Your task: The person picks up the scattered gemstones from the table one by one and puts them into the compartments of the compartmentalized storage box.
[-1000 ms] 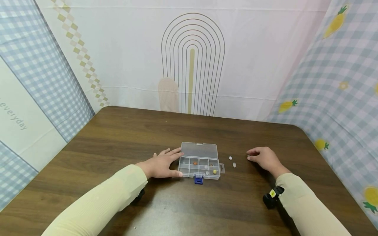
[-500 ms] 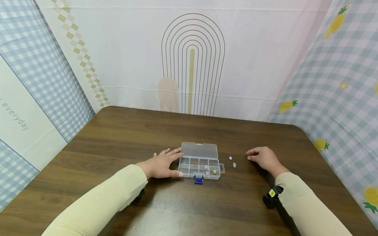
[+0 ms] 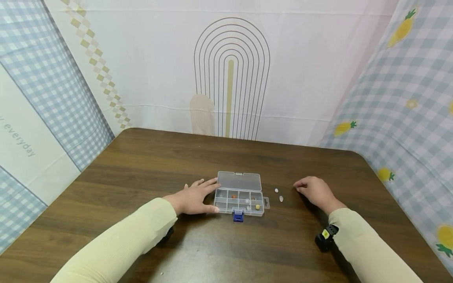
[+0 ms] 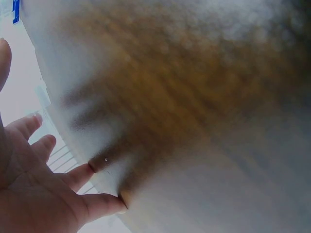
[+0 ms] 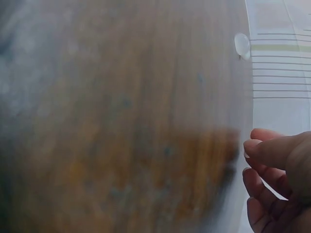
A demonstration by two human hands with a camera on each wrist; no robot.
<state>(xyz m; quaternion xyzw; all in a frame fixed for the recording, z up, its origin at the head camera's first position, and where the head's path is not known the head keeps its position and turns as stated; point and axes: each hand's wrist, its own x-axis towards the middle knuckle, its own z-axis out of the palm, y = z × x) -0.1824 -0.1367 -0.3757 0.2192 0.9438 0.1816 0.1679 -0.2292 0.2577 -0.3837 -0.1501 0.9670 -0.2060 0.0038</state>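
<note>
In the head view my left hand (image 3: 194, 196) lies with fingers spread, its index fingertip and thumb at the left edge of a clear plastic compartment box (image 3: 221, 205). The box's lid (image 3: 238, 181) stands open behind it, and a blue latch (image 3: 238, 216) hangs in front. My right hand (image 3: 316, 192) is low over the table farther right, thumb and index fingertips brought together; I cannot tell whether something small is between them. Two small whitish beads (image 3: 281, 199) lie between box and right hand. The right wrist view shows a pale oval bead (image 5: 242, 46) beyond the fingertips.
Inside the box are an orange bead (image 3: 234, 196), a yellow bead (image 3: 257, 206) and several clear or whitish ones. A hanging tab (image 3: 266, 203) sticks out at its right. A white speck (image 3: 162, 273) lies near the front of the wooden table (image 3: 170, 157). Patterned cloth (image 3: 159, 59) hangs behind.
My right hand has slid slightly left, and its index fingertip and thumb have come closer together. The left hand, the box and the loose beads have stayed in place.
</note>
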